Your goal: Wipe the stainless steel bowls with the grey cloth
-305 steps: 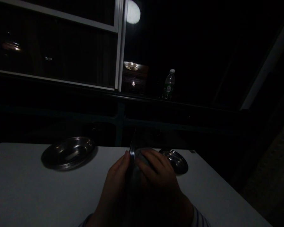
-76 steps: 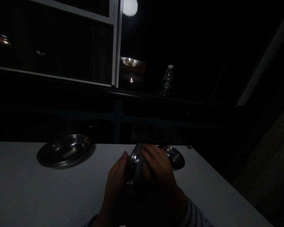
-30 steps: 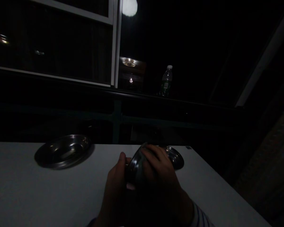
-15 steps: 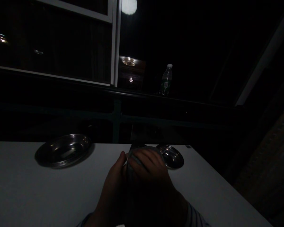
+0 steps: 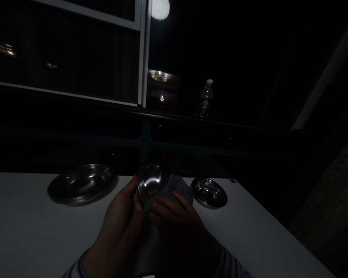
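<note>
A shiny metal bowl [image 5: 151, 180] is tilted up above the table, its curved surface catching the light. My left hand [image 5: 120, 216] grips its left rim, thumb near the top edge. A grey cloth [image 5: 176, 189] lies against the bowl's lower right side. My right hand [image 5: 174, 216] is closed on that cloth and presses it to the metal. Darkness hides the undersides of both hands and the bowl's lower part.
On the white table [image 5: 26, 231], a wide metal dish [image 5: 82, 183] sits at left and a smaller metal dish [image 5: 210, 193] at right. A plastic bottle [image 5: 205, 99] stands on the dark sill beyond, beside a window frame [image 5: 143, 54].
The bowl, hidden behind my hands before, now shows between them. My left hand has shifted left, and the cloth under my right hand is more spread out.
</note>
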{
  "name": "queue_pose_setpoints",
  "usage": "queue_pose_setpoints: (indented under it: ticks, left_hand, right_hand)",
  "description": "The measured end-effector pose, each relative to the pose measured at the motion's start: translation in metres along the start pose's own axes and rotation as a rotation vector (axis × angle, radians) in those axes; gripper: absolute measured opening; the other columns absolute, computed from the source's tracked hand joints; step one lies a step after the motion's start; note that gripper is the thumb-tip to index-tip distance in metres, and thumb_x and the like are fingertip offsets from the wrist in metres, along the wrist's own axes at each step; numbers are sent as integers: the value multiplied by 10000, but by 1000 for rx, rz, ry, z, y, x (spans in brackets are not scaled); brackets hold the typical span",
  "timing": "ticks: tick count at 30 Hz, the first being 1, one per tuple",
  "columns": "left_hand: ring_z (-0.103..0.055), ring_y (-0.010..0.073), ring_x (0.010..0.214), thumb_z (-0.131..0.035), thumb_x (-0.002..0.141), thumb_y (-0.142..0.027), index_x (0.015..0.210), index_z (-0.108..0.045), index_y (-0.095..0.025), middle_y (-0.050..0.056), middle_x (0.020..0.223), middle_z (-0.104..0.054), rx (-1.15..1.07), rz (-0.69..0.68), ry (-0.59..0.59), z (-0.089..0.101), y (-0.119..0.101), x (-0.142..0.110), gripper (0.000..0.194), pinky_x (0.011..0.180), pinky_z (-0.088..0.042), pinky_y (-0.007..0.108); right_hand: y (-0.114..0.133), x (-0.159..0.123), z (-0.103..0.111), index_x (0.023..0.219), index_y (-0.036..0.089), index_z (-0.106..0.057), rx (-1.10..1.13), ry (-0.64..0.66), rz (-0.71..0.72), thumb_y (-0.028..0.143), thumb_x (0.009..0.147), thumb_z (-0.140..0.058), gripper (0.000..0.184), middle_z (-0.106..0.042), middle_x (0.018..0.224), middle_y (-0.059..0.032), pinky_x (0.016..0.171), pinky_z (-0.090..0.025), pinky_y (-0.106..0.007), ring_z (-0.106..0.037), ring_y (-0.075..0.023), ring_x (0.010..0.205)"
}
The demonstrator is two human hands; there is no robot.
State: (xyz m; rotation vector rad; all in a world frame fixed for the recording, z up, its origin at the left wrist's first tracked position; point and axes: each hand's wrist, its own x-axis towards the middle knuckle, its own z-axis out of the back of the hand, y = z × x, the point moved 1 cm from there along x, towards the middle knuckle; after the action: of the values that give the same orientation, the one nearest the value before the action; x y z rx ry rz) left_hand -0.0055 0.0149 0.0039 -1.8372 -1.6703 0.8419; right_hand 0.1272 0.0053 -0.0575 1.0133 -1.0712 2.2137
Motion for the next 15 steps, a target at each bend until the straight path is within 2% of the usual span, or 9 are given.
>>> queue_pose_setpoints:
  ticks: [3, 7, 12, 15]
  left_hand:
    - [-547, 91, 460, -405, 844, -117, 722, -600, -159, -9, 561, -614, -69, 53, -18, 2, -4, 2, 233, 472, -455, 196]
    - [-615, 125, 593, -418, 858, -203, 748, -606, -170, 13, 638, -649, -102, 79, 43, -2, -1, 1, 221, 572, -501, 228]
    - [-592, 149, 536, -561, 777, -333, 609, -606, -179, 21, 531, -600, -28, 119, 82, -3, 18, -5, 232, 503, -488, 245]
    - [-623, 181, 605, -561, 768, -386, 614, -620, -192, 36, 570, -631, 30, 83, 107, 1, 36, -6, 255, 571, -522, 287]
  right_hand:
    - [-1, -1, -1, 1016, 223, -607, -27, -2, 5, 202, 914, -411, 222, -636, 1078, 75, 1095, -246, -314, -461, -91, 1118]
    - [-1, -2, 2, 1020, 218, -610, -39, 6, 3, 211, 921, -393, 239, -639, 1076, 63, 1093, -256, -320, -454, -93, 1133]
    - [2, 2, 6, 1039, 183, -599, -17, -10, -78, 235, 929, -360, 268, -646, 1087, 18, 1089, -248, -350, -473, -123, 1140]
    - [1, 5, 6, 1044, 160, -599, -46, -23, -189, 257, 912, -400, 257, -638, 1111, -30, 1056, -287, -379, -494, -160, 1124]
